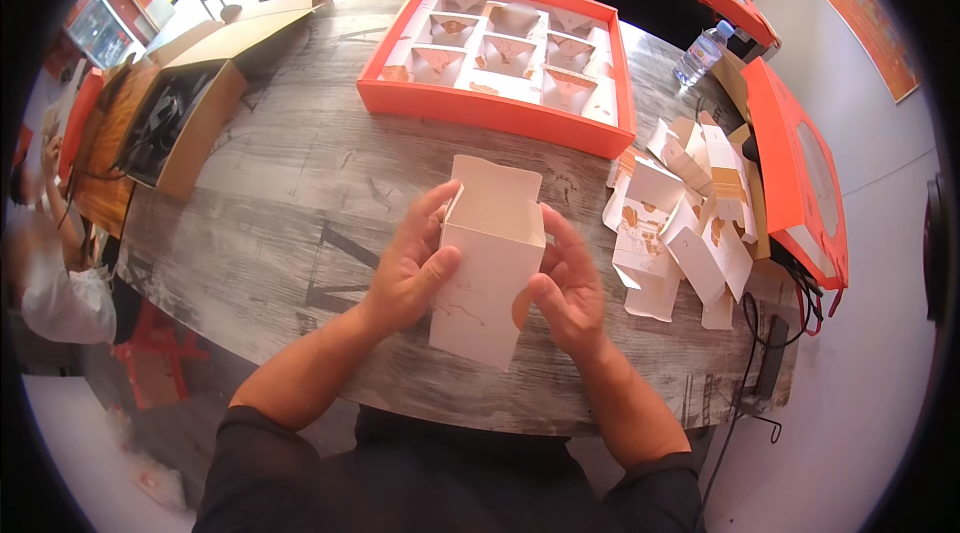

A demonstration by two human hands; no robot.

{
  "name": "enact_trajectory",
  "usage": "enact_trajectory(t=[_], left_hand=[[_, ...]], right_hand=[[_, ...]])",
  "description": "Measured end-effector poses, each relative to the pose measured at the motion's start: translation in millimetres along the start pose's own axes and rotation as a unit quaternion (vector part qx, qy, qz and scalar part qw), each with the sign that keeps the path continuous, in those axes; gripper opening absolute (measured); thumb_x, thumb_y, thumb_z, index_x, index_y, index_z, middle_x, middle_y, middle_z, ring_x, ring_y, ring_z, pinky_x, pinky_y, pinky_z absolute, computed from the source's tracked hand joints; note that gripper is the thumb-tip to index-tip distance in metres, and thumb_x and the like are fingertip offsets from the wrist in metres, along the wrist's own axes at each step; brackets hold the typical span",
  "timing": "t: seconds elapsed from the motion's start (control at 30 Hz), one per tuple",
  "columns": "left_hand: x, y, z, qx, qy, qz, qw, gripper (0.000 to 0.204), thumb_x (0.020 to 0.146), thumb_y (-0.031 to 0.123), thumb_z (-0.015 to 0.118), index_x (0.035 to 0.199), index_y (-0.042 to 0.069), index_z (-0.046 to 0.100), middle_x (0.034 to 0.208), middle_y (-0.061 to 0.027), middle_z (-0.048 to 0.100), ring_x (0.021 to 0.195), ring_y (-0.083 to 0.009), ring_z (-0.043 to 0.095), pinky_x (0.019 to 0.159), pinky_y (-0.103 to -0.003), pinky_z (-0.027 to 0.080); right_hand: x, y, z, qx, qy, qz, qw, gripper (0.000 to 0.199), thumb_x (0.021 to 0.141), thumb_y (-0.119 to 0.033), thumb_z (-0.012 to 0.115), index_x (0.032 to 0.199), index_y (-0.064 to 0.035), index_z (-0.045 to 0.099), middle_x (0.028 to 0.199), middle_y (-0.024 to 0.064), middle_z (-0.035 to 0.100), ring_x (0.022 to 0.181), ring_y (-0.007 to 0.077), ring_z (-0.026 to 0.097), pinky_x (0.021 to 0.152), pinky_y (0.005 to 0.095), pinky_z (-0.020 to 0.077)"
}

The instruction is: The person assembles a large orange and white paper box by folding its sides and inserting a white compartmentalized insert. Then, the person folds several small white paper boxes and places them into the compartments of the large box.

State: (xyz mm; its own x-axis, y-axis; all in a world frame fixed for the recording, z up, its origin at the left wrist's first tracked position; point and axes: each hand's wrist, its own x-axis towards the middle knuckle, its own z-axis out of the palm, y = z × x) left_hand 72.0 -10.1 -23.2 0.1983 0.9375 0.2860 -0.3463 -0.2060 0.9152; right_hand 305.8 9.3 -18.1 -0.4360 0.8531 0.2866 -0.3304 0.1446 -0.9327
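Observation:
Between my two hands, above the near part of the table, is a small white carton [480, 283] with its top flap raised and its top uncovered. My left hand [412, 258] grips its left side, thumb on the front face. On the opposite side my right hand [570, 283] holds it with thumb and fingers. Beyond my hands lies a large red-orange tray box [490, 116] with several white compartments, their tops unfolded. To the right is a loose pile of flattened and partly folded white cartons [650, 233] with brown prints.
A clear water bottle [703, 55] stands at the far right. Red box lids [785, 153] lean by the right wall, near black cables and a power strip [772, 358]. A cardboard box [195, 118] holding dark things sits left. Another person [65, 273] is at the far left.

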Motion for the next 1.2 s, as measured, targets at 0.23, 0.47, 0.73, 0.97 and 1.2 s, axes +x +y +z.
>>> enact_trajectory(t=[0.23,0.47,0.73,0.97,1.2], left_hand=[[-5,4,-5,0.049,-0.024,-0.056,0.997,0.048,0.111,0.038,0.063,0.145,0.006,0.050,0.129,-0.0057,0.059,0.118,-0.0126,0.056,0.102,-0.031,0.047],[-9,-4,-20,0.084,-0.047,-0.057,0.994,0.027,0.113,0.029,0.060,0.121,0.004,0.057,0.125,-0.0046,0.061,0.110,-0.0118,0.056,0.098,-0.030,0.048],[-5,-3,-6,0.094,0.027,-0.010,0.995,0.029,0.115,0.029,0.058,0.126,0.003,0.059,0.137,-0.0116,0.062,0.121,-0.0177,0.062,0.103,-0.032,0.051],[-5,-9,-5,0.033,0.036,0.004,0.999,0.036,0.114,0.030,0.060,0.139,0.008,0.047,0.140,-0.0167,0.063,0.121,-0.0186,0.064,0.102,-0.034,0.055],[-5,-11,-7,0.060,0.049,0.001,0.997,0.034,0.114,0.026,0.060,0.137,0.007,0.047,0.136,-0.0153,0.063,0.119,-0.0172,0.061,0.102,-0.034,0.054]], right_hand=[[0,3,-3,0.009,0.022,0.039,0.999,0.052,0.102,0.002,0.057,0.153,0.0001,0.051,0.152,0.0111,0.046,0.119,0.0197,0.062,0.104,0.0361,0.0518],[0,4,-1,-0.051,0.009,0.026,0.998,0.037,0.099,-0.002,0.062,0.136,-0.0009,0.062,0.151,0.0108,0.046,0.110,0.0162,0.061,0.098,0.0332,0.0524],[-1,8,1,-0.128,0.042,0.017,0.991,0.035,0.100,-0.004,0.067,0.134,-0.0029,0.061,0.141,0.0092,0.058,0.111,0.0173,0.064,0.093,0.0335,0.0554],[-3,8,7,-0.071,0.070,0.015,0.995,0.046,0.099,-0.003,0.069,0.144,-0.0071,0.058,0.141,0.0104,0.059,0.116,0.0190,0.063,0.093,0.0329,0.0563],[1,-1,8,-0.206,0.021,-0.028,0.978,0.036,0.100,-0.006,0.069,0.136,-0.0053,0.063,0.140,0.0137,0.058,0.122,0.0216,0.062,0.094,0.0359,0.0581]])
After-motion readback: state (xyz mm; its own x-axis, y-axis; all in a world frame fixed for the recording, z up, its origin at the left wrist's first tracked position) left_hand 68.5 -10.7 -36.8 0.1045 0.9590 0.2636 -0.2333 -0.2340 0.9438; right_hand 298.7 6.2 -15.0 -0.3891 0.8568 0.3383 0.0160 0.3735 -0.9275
